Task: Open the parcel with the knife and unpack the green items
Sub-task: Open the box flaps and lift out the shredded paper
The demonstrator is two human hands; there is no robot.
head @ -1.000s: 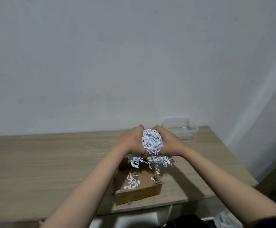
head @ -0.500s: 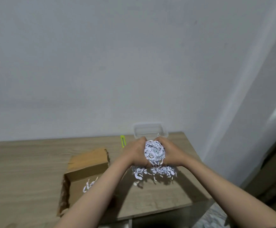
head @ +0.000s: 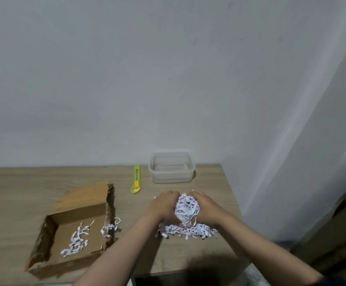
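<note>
Shredded paper (head: pixel 187 209) fills the space between both hands — a white printed wad pressed from 2 sides. I see my left hand (head: pixel 164 205) cupped closed against one side of the wad and my right hand (head: pixel 206 207) closed against the other, low over the wooden table (head: pixel 13 193) near its right end. Loose strips hang below the hands and lie spread on the tabletop under them.

To the left, well apart from the hands, sits the cardboard parcel (head: pixel 75 230), opened, its flap (head: pixel 87 193) folded back toward the wall. A few paper strips lie on its bare floor and over its right wall. The knife (head: pixel 136 179) — green with a yellow end — lies flat on the table between parcel and a clear plastic container (head: pixel 171 167) standing by the wall. I cannot tell whether anything green sits inside the wad.
</note>
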